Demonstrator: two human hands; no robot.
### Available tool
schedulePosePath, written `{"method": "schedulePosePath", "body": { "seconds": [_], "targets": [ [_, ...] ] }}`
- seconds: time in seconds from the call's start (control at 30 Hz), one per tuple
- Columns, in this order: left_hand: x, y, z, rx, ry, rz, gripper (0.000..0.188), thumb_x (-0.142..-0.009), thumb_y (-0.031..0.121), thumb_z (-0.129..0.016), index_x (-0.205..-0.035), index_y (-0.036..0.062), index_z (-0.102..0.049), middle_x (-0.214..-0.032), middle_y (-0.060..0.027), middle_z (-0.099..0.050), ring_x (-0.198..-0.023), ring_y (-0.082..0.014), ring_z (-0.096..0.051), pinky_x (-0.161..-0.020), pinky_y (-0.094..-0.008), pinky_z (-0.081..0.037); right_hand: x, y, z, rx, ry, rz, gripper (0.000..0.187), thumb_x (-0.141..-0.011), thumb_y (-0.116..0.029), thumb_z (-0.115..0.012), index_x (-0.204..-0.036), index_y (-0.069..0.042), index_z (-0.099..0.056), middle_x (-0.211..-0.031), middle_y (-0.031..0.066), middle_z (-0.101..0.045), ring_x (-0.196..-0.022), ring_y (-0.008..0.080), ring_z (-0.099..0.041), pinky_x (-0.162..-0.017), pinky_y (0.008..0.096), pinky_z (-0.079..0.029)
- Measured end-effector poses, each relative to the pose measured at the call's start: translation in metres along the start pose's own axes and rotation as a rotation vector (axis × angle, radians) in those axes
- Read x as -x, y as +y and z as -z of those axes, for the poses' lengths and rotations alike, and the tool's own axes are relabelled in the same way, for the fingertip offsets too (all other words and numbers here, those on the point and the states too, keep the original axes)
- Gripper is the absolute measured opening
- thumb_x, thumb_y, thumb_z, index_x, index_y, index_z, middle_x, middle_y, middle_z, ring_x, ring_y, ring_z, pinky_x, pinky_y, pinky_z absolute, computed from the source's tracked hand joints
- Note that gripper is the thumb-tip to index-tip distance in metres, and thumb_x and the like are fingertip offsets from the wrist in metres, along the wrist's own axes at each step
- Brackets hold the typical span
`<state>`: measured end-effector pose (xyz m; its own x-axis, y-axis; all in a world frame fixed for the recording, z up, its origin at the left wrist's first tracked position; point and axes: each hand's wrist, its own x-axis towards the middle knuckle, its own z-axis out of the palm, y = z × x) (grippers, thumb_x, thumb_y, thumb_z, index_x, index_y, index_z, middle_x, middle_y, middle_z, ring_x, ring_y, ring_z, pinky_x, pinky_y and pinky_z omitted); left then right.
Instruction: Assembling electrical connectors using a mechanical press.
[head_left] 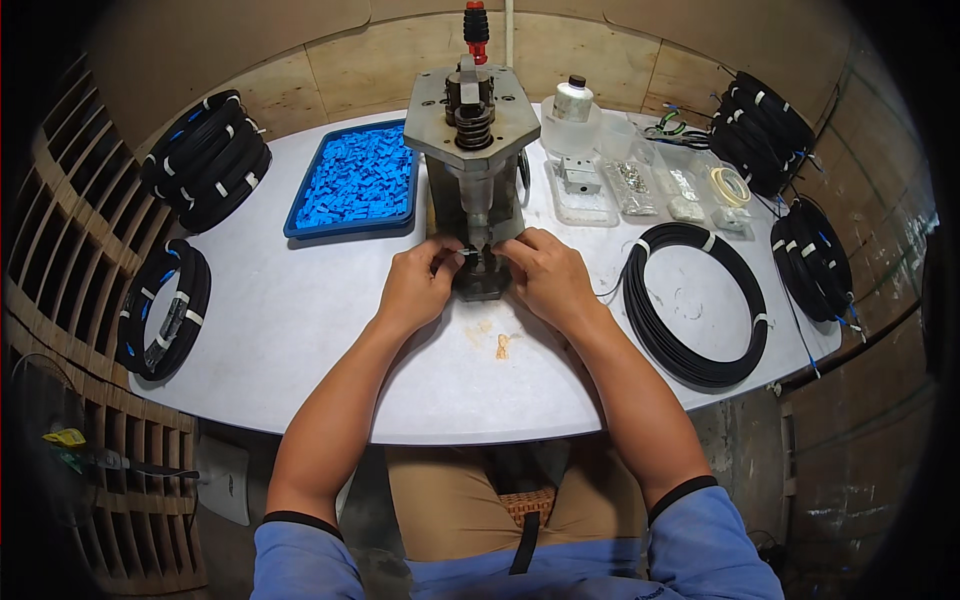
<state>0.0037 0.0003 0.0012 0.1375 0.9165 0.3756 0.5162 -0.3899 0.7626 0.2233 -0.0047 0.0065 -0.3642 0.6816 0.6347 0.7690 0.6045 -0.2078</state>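
Note:
A bench press of grey metal stands upright in the middle of the white table, and both hands are at its lower tool. My left hand is closed in a pinch at the tool's left side. A small, pale, shiny piece shows at its fingertips; its kind is too small to tell. On the tool's right side, my right hand is closed with fingertips together, and what they hold is hidden. A thin strand from the black cable coil runs toward my right wrist and disappears there.
Left of the press is a dark blue tray full of small blue pieces. Bundled black cable coils stand at the table's sides. Back right hold a white bottle, a metal block and small parts bags. Tan scraps lie in front.

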Motion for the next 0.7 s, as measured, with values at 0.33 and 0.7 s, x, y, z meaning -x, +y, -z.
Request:
{"method": "schedulePosePath", "body": {
  "seconds": [0.33,0.7],
  "targets": [
    [0.0003,-0.0015,-0.0027,0.0,0.031,-0.033,0.019,-0.096,0.012,-0.069,-0.11,0.001,-0.074,-0.091,-0.0182,-0.076,-0.076,-0.0263,-0.075,-0.074,-0.0364,-0.057,-0.0001,0.0002,0.0003,0.013,-0.012,-0.004,0.03,-0.079,-0.001,-0.07,-0.105,-0.013,-0.075,-0.092,0.0062,-0.067,-0.087,0.0275,-0.068,-0.069,0.0406,-0.057],
    [0.0005,-0.0058,-0.0037,0.011,0.035,-0.028,0.018,-0.096,0.013,-0.069,-0.11,0.0023,-0.075,-0.089,-0.0184,-0.077,-0.076,-0.0253,-0.075,-0.073,-0.0357,-0.057,0.0008,0.0009,-0.0007,0.004,-0.011,-0.006,0.028,-0.08,-0.001,-0.07,-0.106,-0.012,-0.074,-0.094,0.0074,-0.067,-0.088,0.0289,-0.068,-0.07,0.0419,-0.058]
  ]
}}
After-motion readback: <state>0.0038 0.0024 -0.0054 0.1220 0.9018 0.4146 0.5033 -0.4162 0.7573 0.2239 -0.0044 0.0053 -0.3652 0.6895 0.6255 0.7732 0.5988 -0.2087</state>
